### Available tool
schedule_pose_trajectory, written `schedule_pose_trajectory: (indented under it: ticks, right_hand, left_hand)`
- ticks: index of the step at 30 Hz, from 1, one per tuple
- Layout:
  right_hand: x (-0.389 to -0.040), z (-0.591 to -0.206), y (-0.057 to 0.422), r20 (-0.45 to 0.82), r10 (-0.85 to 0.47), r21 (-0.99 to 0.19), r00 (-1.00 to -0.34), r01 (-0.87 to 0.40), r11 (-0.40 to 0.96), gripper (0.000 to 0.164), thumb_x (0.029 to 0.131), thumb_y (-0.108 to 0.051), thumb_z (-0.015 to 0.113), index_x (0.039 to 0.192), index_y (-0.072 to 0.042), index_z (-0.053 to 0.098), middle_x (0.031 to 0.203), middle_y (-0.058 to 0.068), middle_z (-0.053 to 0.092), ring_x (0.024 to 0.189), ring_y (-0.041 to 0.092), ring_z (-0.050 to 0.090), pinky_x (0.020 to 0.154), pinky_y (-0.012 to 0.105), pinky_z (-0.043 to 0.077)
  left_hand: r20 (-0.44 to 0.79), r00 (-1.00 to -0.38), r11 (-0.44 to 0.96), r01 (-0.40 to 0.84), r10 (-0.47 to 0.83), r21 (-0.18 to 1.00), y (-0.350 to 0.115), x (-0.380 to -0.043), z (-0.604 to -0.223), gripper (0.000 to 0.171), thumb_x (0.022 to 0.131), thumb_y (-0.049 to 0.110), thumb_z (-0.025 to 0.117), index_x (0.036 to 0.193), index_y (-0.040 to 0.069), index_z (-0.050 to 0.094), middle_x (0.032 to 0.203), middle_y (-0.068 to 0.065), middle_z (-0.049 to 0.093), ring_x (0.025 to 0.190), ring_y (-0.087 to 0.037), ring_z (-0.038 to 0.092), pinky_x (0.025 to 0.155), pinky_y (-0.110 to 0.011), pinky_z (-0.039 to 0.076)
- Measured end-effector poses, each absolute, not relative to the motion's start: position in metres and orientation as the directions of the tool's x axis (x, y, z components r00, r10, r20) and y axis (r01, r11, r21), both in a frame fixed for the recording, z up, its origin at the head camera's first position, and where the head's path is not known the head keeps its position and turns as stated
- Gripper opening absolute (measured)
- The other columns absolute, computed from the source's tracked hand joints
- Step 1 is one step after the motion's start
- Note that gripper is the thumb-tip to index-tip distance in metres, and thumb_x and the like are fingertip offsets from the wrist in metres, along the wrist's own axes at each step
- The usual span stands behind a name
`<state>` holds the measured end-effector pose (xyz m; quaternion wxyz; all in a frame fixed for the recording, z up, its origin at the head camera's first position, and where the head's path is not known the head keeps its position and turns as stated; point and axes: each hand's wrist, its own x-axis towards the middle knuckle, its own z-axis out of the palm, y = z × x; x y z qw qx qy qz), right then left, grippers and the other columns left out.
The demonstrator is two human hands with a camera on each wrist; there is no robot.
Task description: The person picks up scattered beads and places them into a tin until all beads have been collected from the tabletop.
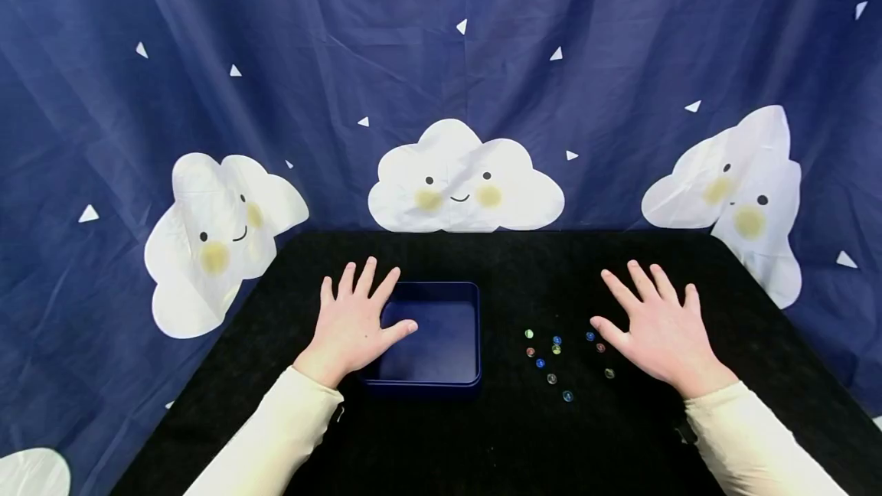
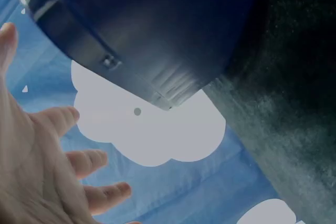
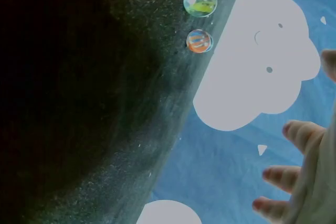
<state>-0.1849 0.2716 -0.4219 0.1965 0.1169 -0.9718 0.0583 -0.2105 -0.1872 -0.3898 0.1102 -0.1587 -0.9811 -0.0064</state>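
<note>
My left hand [image 1: 354, 326], fingers spread, hovers over the left side of a dark blue rectangular tray [image 1: 430, 385] and holds nothing. The tray's bottom shows bare. In the left wrist view the tray wall [image 2: 157, 45] looms beside the spread fingers [image 2: 86, 163]. My right hand [image 1: 663, 331] is likewise spread, with nothing in it, just right of several glass marbles. Nearest to it are a blue marble [image 1: 589, 336], a reddish marble [image 1: 601, 348] and a clear marble [image 1: 609, 373]. The right wrist view shows a green-yellow marble [image 3: 200, 2] and an orange-striped marble [image 3: 199, 41].
More marbles, among them a green marble [image 1: 529, 334] and a teal marble [image 1: 568, 396], lie between the tray and the right hand. Everything rests on a black cloth-covered table [image 1: 510, 442]. A blue curtain [image 1: 441, 60] with white clouds hangs behind and at the sides.
</note>
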Motion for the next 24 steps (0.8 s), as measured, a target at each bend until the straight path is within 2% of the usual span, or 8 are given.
schedule_pose_trajectory:
  ticks: [3, 6, 9, 12, 18, 24]
  right_hand:
    - [-0.184, -0.422, 0.271, 0.388, -0.219, -0.067, -0.895, -0.264, 0.962, 0.075, 0.091, -0.066, 0.058, 0.148, -0.018, 0.050, 0.150, 0.025, 0.042, 0.138, 0.050, 0.030, 0.097, 0.081, 0.017]
    - [-0.184, -0.423, 0.271, 0.378, -0.228, -0.074, -0.897, -0.274, 0.959, 0.073, 0.091, -0.065, 0.058, 0.146, -0.017, 0.053, 0.147, 0.026, 0.045, 0.136, 0.051, 0.034, 0.096, 0.079, 0.019]
    - [-0.183, -0.423, 0.271, 0.378, -0.230, -0.084, -0.897, -0.280, 0.956, 0.071, 0.092, -0.063, 0.059, 0.144, -0.015, 0.055, 0.145, 0.025, 0.047, 0.134, 0.050, 0.036, 0.097, 0.077, 0.021]
    - [-0.183, -0.423, 0.272, 0.380, -0.236, -0.091, -0.894, -0.290, 0.953, 0.069, 0.092, -0.062, 0.060, 0.142, -0.014, 0.057, 0.143, 0.025, 0.050, 0.133, 0.048, 0.039, 0.097, 0.076, 0.023]
    - [-0.181, -0.423, 0.273, 0.379, -0.253, -0.114, -0.890, -0.317, 0.942, 0.063, 0.091, -0.056, 0.064, 0.137, -0.013, 0.061, 0.139, 0.022, 0.055, 0.131, 0.045, 0.042, 0.099, 0.072, 0.025]
    - [-0.179, -0.421, 0.276, 0.361, -0.265, -0.159, -0.894, -0.339, 0.927, 0.057, 0.092, -0.051, 0.067, 0.133, -0.013, 0.064, 0.134, 0.019, 0.058, 0.125, 0.045, 0.047, 0.099, 0.070, 0.026]
  left_hand:
    - [0.208, -0.934, 0.955, 0.298, 0.289, 0.010, -0.188, -0.209, -0.392, 0.093, 0.086, 0.080, 0.050, 0.159, 0.025, 0.034, 0.164, -0.018, 0.024, 0.147, -0.048, 0.020, 0.111, -0.072, 0.017]
    - [0.188, -0.942, 0.953, 0.296, 0.280, 0.067, -0.189, -0.208, -0.395, 0.090, 0.087, 0.075, 0.055, 0.159, 0.022, 0.036, 0.163, -0.020, 0.025, 0.144, -0.049, 0.027, 0.108, -0.069, 0.028]
    - [0.154, -0.954, 0.949, 0.280, 0.258, 0.143, -0.189, -0.207, -0.397, 0.088, 0.089, 0.070, 0.058, 0.158, 0.020, 0.036, 0.162, -0.020, 0.027, 0.140, -0.048, 0.035, 0.100, -0.065, 0.042]
    - [0.123, -0.966, 0.945, 0.248, 0.226, 0.212, -0.190, -0.207, -0.398, 0.086, 0.091, 0.068, 0.058, 0.157, 0.018, 0.037, 0.159, -0.021, 0.032, 0.135, -0.047, 0.043, 0.092, -0.064, 0.048]
    - [0.076, -0.978, 0.932, 0.206, 0.192, 0.298, -0.192, -0.210, -0.399, 0.081, 0.093, 0.063, 0.059, 0.154, 0.014, 0.041, 0.148, -0.018, 0.048, 0.123, -0.041, 0.056, 0.094, -0.060, 0.048]
    - [0.028, -0.984, 0.902, 0.174, 0.178, 0.395, -0.197, -0.217, -0.405, 0.069, 0.096, 0.043, 0.064, 0.151, 0.007, 0.042, 0.143, -0.021, 0.053, 0.126, -0.040, 0.054, 0.103, -0.057, 0.042]
